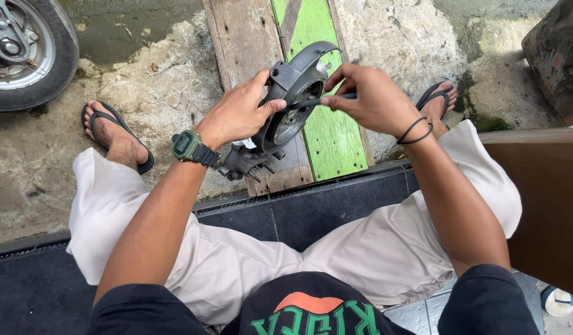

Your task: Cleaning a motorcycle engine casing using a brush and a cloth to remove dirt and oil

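Clearly rigid and probably weighty, the grey metal housing (291, 99) is held upright above the green-painted plank (327, 133), between the person's knees. Left hand (240, 115) wraps closed around its rim, a sound hold; right hand (372, 99) pinches a thin dark tool (320, 101) with fingers (336, 79) shut, its tip inside the housing.

A wristwatch (186, 145) is sitting on the left wrist, its small rectangular screen showing dark inside a green case on a dark strap; what the screen is displaying cannot be made out. A small white tag or label (248, 144) is peeking out just beside the left hand (237, 115), against the grey metal part (286, 105); its shape is mostly hidden. No packages or signs are showing anywhere else on the ground or the step.
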